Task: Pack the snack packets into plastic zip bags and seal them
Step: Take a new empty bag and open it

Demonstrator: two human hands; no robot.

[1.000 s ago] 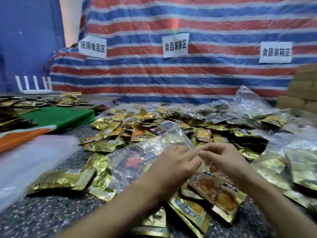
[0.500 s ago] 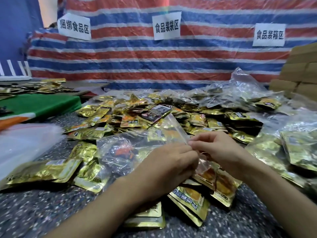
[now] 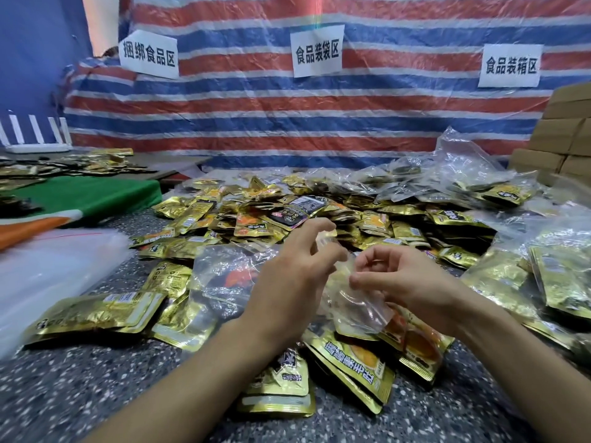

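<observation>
A clear plastic zip bag (image 3: 355, 308) with snack packets inside lies over the gold packets in front of me; its filled part (image 3: 224, 276) stretches to the left. My right hand (image 3: 406, 282) pinches the bag's open edge between thumb and fingers. Just left of that edge hovers my left hand (image 3: 294, 279), its fingers spread and loosely bent, with the index finger lifted; I cannot tell whether its lower fingers touch the plastic. Several loose gold snack packets (image 3: 287, 215) are heaped on the speckled table (image 3: 96, 388) behind and under the bag.
A stack of empty clear bags (image 3: 48, 266) lies at the left, beside a green cloth (image 3: 89, 193). Filled bags (image 3: 559, 276) pile up at the right, below cardboard boxes (image 3: 563, 135). A striped tarp (image 3: 287, 123) with three paper signs closes the back.
Both hands pinched the bag's top edge together before. Now the left hand has let go and spread its fingers, and the hands have drawn apart. The camera has tilted slightly.
</observation>
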